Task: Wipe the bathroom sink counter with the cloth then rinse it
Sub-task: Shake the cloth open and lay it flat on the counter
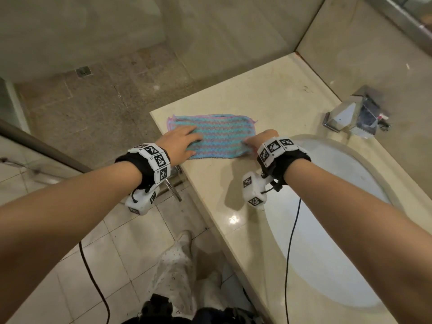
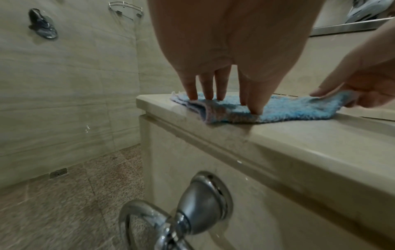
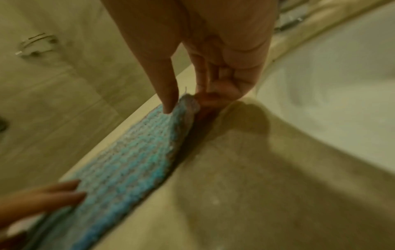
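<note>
A blue and pink striped cloth (image 1: pixel 217 136) (image 2: pixel 288 110) (image 3: pixel 128 160) lies folded on the far left end of the beige counter (image 1: pixel 233 195). My left hand (image 1: pixel 180 143) (image 2: pixel 207 84) presses on the cloth's left part with straight fingers. My right hand (image 1: pixel 261 139) (image 3: pixel 184 101) pinches the cloth's right edge, thumb on top and fingers beneath, so that edge is lifted a little off the counter. The white oval sink (image 1: pixel 339 230) lies to the right of the cloth, with the chrome faucet (image 1: pixel 355 115) behind it.
The counter's left edge drops off just past the cloth. A chrome ring fitting (image 2: pixel 192 199) juts from the cabinet front below my left wrist. Beyond lies the shower floor with a drain (image 1: pixel 83 71). A black cable (image 1: pixel 289 253) hangs over the sink.
</note>
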